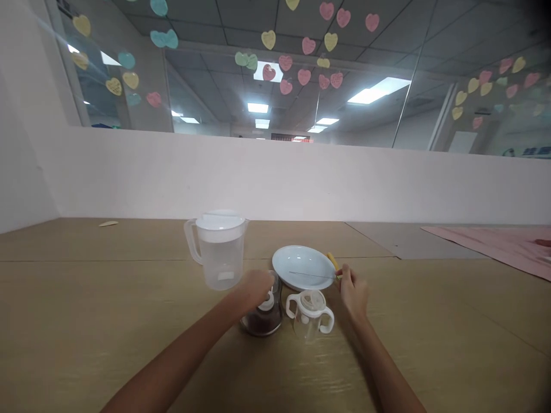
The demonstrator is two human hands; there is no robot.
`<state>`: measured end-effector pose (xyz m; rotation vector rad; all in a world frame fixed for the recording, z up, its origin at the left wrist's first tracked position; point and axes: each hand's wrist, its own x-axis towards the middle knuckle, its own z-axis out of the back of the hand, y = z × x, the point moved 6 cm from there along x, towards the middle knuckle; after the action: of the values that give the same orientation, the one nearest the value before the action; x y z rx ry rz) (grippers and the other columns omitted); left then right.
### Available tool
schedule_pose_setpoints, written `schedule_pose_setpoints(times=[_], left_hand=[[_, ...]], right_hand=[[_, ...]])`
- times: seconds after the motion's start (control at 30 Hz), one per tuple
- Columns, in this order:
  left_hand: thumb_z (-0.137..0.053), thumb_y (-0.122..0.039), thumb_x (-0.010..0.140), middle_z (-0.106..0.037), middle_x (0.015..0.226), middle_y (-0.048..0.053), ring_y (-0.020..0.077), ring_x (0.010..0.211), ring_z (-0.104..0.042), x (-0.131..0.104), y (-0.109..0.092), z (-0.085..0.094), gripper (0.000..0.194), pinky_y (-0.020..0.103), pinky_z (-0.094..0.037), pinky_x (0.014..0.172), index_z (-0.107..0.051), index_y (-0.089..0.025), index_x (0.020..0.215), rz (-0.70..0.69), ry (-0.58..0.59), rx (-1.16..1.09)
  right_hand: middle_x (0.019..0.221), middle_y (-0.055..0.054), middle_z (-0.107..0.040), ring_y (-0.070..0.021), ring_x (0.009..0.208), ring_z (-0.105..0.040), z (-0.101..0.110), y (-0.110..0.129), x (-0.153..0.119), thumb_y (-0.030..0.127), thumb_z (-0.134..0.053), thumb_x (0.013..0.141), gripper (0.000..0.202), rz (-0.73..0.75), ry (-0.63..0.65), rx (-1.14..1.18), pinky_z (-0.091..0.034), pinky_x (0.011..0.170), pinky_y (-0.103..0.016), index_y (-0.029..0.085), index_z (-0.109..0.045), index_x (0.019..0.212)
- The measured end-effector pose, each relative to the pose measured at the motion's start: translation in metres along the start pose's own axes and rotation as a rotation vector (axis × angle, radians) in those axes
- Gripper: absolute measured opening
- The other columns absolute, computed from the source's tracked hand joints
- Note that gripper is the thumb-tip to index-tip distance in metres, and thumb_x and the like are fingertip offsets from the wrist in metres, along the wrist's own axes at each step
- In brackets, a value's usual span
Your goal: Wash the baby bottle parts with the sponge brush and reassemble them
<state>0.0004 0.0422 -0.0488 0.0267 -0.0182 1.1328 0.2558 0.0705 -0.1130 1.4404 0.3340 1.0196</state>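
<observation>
My left hand (257, 287) is closed over the top of a clear glass pot (263, 326) with dark contents. Its fingertips are partly hidden, so what they grip there is unclear; a white part (267, 303) shows just below them. My right hand (355, 293) pinches one end of a thin straight stick (310, 275), which reaches left across the white oval plate (301, 255). Close to that hand, a yellow object (332, 260) lies at the plate's right edge. Between my forearms stands a clear cup (306, 328) with two white handles and a lid.
A translucent lidded pitcher (221, 261) stands behind my left hand. Far left on the wooden table (107, 321) lies a small flat pale piece (108, 223). At right, a pink cloth (486, 238) lies by a grey sheet (387, 238). A white wall (279, 178) rises behind.
</observation>
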Motion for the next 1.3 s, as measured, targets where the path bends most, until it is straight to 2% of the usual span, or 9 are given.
schedule_pose_setpoints(times=[0.17, 0.27, 0.37, 0.5, 0.63, 0.77, 0.9, 1.03, 1.3], left_hand=[[-0.049, -0.016, 0.081, -0.067, 0.084, 0.015, 0.0258, 0.082, -0.064, -0.013, -0.002, 0.032, 0.017, 0.034, -0.048, 0.069, -0.066, -0.013, 0.080, 0.045, -0.025, 0.106], [-0.039, -0.023, 0.089, -0.066, 0.087, 0.013, 0.0231, 0.080, -0.063, -0.020, -0.015, 0.059, 0.026, 0.031, -0.047, 0.067, -0.063, -0.014, 0.088, 0.027, -0.173, 0.111], [-0.036, -0.025, 0.092, -0.066, 0.090, 0.009, 0.0199, 0.081, -0.062, -0.023, -0.034, 0.078, 0.025, 0.028, -0.046, 0.067, -0.060, -0.015, 0.094, -0.046, -0.387, 0.053], [-0.040, -0.023, 0.091, -0.065, 0.090, 0.005, 0.0172, 0.082, -0.061, -0.029, -0.056, 0.086, 0.018, 0.027, -0.046, 0.069, -0.057, -0.017, 0.096, -0.136, -0.670, 0.004], [-0.040, -0.021, 0.091, -0.065, 0.085, 0.003, 0.0171, 0.078, -0.061, -0.042, -0.079, 0.085, 0.016, 0.029, -0.046, 0.065, -0.055, -0.017, 0.095, -0.297, -0.841, 0.033], [-0.040, -0.020, 0.091, -0.063, 0.076, 0.001, 0.0156, 0.070, -0.059, -0.056, -0.099, 0.081, 0.015, 0.028, -0.045, 0.060, -0.054, -0.016, 0.088, -0.451, -0.915, 0.033], [-0.041, -0.014, 0.089, -0.060, 0.070, 0.002, 0.0146, 0.065, -0.057, -0.064, -0.118, 0.074, 0.017, 0.028, -0.046, 0.060, -0.053, -0.014, 0.077, -0.611, -0.922, 0.154], [-0.044, -0.007, 0.087, -0.064, 0.076, 0.006, 0.0161, 0.079, -0.060, -0.081, -0.130, 0.073, 0.015, 0.031, -0.048, 0.070, -0.057, -0.011, 0.082, -0.767, -1.058, 0.314], [-0.048, -0.005, 0.085, -0.066, 0.076, 0.009, 0.0191, 0.085, -0.062, -0.091, -0.132, 0.070, 0.013, 0.035, -0.050, 0.071, -0.060, -0.009, 0.081, -0.802, -1.118, 0.357]], right_hand=[[0.059, -0.007, -0.060, -0.0163, 0.052, -0.045, 0.008, 0.011, -0.002, 0.047, -0.034, 0.086, 0.047, 0.103, -0.092, -0.347, -0.026, 0.055, -0.028, 0.018, -0.065, 0.068], [0.069, -0.009, -0.063, -0.0164, 0.058, -0.048, 0.014, 0.026, -0.005, 0.044, -0.032, 0.087, 0.046, 0.264, -0.185, -0.374, -0.030, 0.058, -0.028, 0.016, -0.065, 0.072], [0.077, -0.009, -0.063, -0.0162, 0.065, -0.051, 0.026, 0.051, -0.015, 0.037, -0.035, 0.089, 0.038, 0.534, -0.334, -0.289, -0.037, 0.064, -0.028, 0.015, -0.064, 0.080], [0.084, -0.009, -0.065, -0.0182, 0.075, -0.060, 0.044, 0.091, -0.046, 0.023, -0.048, 0.084, 0.019, 1.025, -0.481, -0.162, -0.045, 0.072, -0.032, 0.015, -0.059, 0.097], [0.100, -0.013, -0.063, -0.0269, 0.092, -0.061, 0.048, 0.122, -0.075, 0.035, -0.055, 0.078, 0.046, 1.319, -0.450, -0.108, -0.049, 0.077, -0.041, 0.015, -0.050, 0.119], [0.106, -0.016, -0.061, -0.0292, 0.101, -0.058, 0.043, 0.134, -0.088, 0.042, -0.053, 0.078, 0.059, 1.400, -0.408, -0.068, -0.049, 0.081, -0.045, 0.012, -0.042, 0.128], [0.101, -0.012, -0.064, -0.0233, 0.101, -0.059, 0.039, 0.131, -0.088, 0.034, -0.044, 0.086, 0.036, 1.433, -0.399, -0.160, -0.050, 0.082, -0.040, 0.016, -0.050, 0.118], [0.087, -0.005, -0.066, -0.0170, 0.087, -0.062, 0.050, 0.121, -0.088, 0.023, -0.052, 0.084, 0.016, 1.541, -0.496, -0.191, -0.048, 0.080, -0.034, 0.020, -0.056, 0.099], [0.079, -0.001, -0.067, -0.0135, 0.076, -0.061, 0.048, 0.113, -0.082, 0.025, -0.055, 0.084, 0.007, 1.539, -0.532, -0.230, -0.043, 0.081, -0.034, 0.024, -0.053, 0.091]])
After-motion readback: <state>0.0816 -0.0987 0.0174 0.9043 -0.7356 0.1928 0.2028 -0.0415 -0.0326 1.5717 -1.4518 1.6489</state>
